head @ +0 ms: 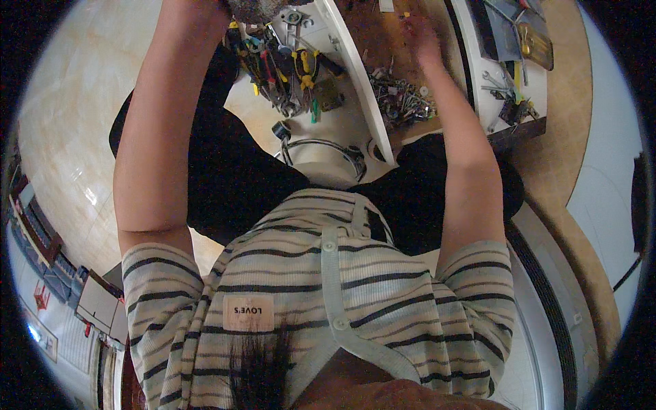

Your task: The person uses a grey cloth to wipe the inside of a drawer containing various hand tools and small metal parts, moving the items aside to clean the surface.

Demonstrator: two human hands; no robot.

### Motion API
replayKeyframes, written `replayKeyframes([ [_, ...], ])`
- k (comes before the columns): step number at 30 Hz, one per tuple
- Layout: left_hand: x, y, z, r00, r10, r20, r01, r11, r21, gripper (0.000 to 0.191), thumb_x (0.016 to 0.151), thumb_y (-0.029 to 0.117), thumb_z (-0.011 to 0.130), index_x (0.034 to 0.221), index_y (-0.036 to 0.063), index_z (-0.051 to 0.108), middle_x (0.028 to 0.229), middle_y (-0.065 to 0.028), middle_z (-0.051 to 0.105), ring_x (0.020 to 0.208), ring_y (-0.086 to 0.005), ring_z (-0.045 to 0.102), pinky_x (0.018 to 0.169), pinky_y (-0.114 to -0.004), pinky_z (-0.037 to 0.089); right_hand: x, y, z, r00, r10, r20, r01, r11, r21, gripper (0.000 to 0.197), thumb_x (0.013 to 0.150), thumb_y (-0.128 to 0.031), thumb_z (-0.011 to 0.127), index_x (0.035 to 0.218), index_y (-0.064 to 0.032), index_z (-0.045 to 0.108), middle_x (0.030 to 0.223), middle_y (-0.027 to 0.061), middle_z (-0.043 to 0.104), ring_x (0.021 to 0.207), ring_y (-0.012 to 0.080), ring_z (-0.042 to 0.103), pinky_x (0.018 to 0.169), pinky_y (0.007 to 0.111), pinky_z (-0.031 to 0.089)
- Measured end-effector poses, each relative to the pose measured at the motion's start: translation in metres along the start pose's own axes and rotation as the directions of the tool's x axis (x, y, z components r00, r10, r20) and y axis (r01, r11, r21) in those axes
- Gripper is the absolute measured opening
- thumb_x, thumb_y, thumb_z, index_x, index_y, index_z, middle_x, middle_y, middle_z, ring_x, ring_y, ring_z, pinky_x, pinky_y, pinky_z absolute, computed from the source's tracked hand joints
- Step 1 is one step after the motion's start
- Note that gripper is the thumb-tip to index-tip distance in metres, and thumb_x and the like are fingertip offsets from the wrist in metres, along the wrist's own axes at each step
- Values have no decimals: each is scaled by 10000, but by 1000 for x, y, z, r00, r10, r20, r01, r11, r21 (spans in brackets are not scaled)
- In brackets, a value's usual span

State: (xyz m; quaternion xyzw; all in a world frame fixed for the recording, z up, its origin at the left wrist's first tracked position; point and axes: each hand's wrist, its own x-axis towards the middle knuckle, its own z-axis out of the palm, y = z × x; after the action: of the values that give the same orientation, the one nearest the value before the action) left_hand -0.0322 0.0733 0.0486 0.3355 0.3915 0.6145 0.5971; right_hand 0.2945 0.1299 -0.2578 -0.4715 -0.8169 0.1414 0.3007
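My left forearm runs to the top edge, where my left hand [221, 11] is mostly cut off beside a grey fuzzy thing [256, 9]; its fingers are hidden. Blurred, my right hand [424, 37] is over the brown bottom of an open white drawer [353, 56], near a small yellow piece [407, 15]. Whether it holds anything is unclear. Nearer me in the drawer lies a heap of small metal hardware [402, 100]. Left of the drawer, pliers with yellow-and-black handles [306, 66] and several other hand tools are bunched together.
A white surface right of the drawer bears wrenches [494, 79] and a yellow case [533, 40]. Between my legs stands a white rounded object [320, 161] with a dark cable [353, 156] around it. The drawer's raised white wall stands between the bunched tools and the hardware.
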Motion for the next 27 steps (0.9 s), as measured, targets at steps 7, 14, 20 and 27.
replayKeyframes([
  [7,9,2,3,981,-89,-170,99,994,50,316,910,232,428,1106,5,526,1025,-129,599,929,-215,582,845,-331,463,-18,-11,3,932,162,323,-120,982,-147,187,817,-160,627,989,-106,578,930,120,607,871,297,590,732,378,487],
  [14,2,-5,1,997,77,-7,-76,992,97,314,904,225,430,1108,7,527,1032,-129,596,941,-209,575,858,-323,452,-3,-24,7,904,160,396,-33,951,-309,229,833,-259,576,959,-67,573,871,141,598,806,324,586,730,386,480],
  [20,10,5,-3,994,15,110,-15,1000,-3,312,897,232,440,1087,4,539,1008,-123,605,927,-207,579,847,-312,455,-4,-3,4,582,528,618,-812,412,413,264,878,-309,574,922,-51,605,772,44,598,709,139,577,612,279,474],
  [27,2,-1,12,998,57,40,-59,997,41,309,892,251,459,1059,10,556,981,-116,616,872,-200,593,794,-317,476,9,28,3,649,470,599,-745,553,374,253,885,-289,585,924,-39,603,756,24,597,650,125,568,592,262,479],
])
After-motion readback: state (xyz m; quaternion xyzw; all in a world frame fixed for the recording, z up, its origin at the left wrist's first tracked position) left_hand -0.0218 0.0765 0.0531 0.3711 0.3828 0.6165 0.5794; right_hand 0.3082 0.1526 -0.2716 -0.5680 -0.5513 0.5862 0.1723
